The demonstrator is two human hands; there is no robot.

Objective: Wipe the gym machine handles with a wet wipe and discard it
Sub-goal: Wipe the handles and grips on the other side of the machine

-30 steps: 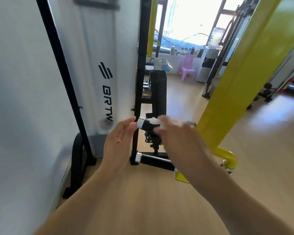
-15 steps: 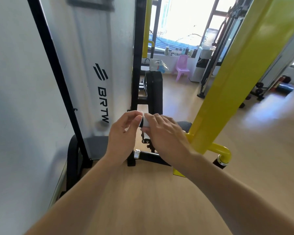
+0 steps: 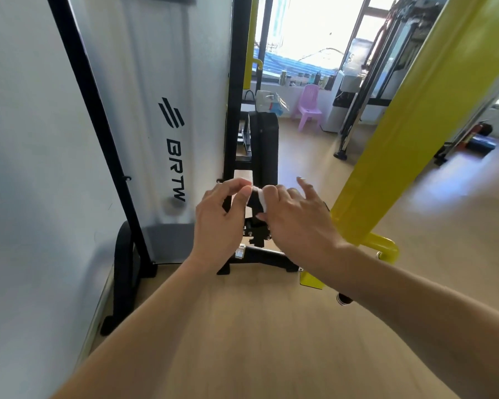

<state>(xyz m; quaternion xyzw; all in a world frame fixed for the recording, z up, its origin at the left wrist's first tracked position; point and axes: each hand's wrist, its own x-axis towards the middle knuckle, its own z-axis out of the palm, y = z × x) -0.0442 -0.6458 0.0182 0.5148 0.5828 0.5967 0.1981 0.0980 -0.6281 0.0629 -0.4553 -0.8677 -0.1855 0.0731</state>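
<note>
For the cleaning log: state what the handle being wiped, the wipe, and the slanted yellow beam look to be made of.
Handle: matte black, probably rubber or foam grip; no shine on it, though hands hide most of it.
Wet wipe: thin white sheet, likely non-woven cloth; it creases under the right hand, and the left hand pinches its end.
Yellow beam: seemingly painted metal; glossy, flat-faced, crisp edges.

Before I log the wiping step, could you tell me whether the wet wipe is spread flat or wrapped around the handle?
Wrapped: the wet wipe curls over the black handle.
</note>
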